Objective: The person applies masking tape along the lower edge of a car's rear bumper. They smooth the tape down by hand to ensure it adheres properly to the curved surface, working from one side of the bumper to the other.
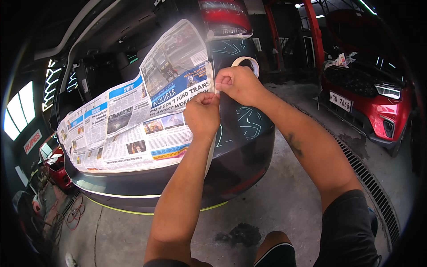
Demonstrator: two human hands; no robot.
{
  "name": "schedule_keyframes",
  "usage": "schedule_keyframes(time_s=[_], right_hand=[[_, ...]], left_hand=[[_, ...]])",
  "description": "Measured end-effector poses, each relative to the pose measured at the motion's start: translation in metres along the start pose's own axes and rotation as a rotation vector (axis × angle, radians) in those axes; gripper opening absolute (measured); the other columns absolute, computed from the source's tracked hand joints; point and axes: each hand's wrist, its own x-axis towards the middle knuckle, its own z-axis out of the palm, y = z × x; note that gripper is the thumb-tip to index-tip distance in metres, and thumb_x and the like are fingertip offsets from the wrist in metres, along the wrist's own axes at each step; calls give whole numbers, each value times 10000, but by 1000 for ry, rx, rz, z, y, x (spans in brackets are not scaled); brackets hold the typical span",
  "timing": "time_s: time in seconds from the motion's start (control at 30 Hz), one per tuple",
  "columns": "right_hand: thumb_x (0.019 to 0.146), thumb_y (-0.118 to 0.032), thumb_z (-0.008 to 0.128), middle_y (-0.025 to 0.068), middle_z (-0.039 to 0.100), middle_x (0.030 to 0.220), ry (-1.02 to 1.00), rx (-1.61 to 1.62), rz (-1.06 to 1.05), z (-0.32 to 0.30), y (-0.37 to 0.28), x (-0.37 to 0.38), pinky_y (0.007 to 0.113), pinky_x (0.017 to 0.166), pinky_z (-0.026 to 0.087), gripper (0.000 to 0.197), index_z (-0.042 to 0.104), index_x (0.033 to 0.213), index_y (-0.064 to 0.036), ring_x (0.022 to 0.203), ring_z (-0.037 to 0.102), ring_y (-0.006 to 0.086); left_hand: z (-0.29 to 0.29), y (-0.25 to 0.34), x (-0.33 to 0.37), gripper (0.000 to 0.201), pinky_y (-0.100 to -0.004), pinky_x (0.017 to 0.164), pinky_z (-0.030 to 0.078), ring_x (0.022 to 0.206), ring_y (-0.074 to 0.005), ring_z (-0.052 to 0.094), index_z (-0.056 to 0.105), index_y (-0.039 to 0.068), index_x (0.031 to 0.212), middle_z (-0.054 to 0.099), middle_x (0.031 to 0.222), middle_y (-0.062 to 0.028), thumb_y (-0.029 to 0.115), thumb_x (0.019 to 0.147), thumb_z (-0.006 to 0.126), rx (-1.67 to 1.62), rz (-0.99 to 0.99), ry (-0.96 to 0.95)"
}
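Note:
Sheets of newspaper [126, 113] cover the rear opening of a dark car, their right edge running beside the body panel. At that edge my left hand [203, 113] is closed, thumb and fingers pinched on a narrow strip of masking tape. Just above and to the right, my right hand [240, 83] is closed in a pinch on the same strip, its fingertips nearly touching the left hand. A roll of masking tape [241, 60] shows right behind the right hand, partly hidden by it. How the roll is supported cannot be seen.
Light marker lines cover the car's dark rear panel [242, 124], below a red tail light [224, 18]. The bumper [133, 184] curves underneath. A red car [391, 111] stands at right, beyond a floor drain grate [369, 178]. A red hose [75, 213] lies at left.

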Motion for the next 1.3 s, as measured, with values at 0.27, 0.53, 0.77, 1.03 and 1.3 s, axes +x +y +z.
schedule_keyframes(time_s=[0.27,0.53,0.77,1.03,1.3], right_hand=[[979,-102,878,73,834,866,3,80,31,2,-2,1,339,750,585,93,849,1037,-35,796,766,152],[934,-126,948,73,832,882,100,90,99,8,-2,5,340,754,598,185,813,1024,-38,799,773,154],[945,-159,969,98,823,907,307,131,103,-4,18,10,355,790,628,233,795,1034,-33,826,795,200],[1015,-33,867,11,749,921,76,113,78,-3,14,8,297,798,581,117,773,1078,-8,866,699,96],[973,-47,876,54,764,900,77,170,44,0,26,4,373,790,583,125,821,1085,-59,834,721,183]], left_hand=[[4,-4,0,228,-358,787,620,813,-194,820,931,43,1066,886,916,-105,259,993,946,-30,-9,25],[6,-9,3,207,-392,810,627,842,-234,839,933,82,1052,891,929,-88,277,985,936,-53,-46,9],[7,2,1,190,-332,777,604,800,-153,787,919,32,1069,873,908,-83,209,1002,937,-17,-49,-8],[13,5,13,207,-361,836,642,854,-205,825,900,-17,1120,886,959,-120,154,1003,915,-212,-2,15],[19,12,13,207,-320,833,621,872,-151,794,899,-25,1134,873,979,-102,147,1022,918,-205,100,83]])
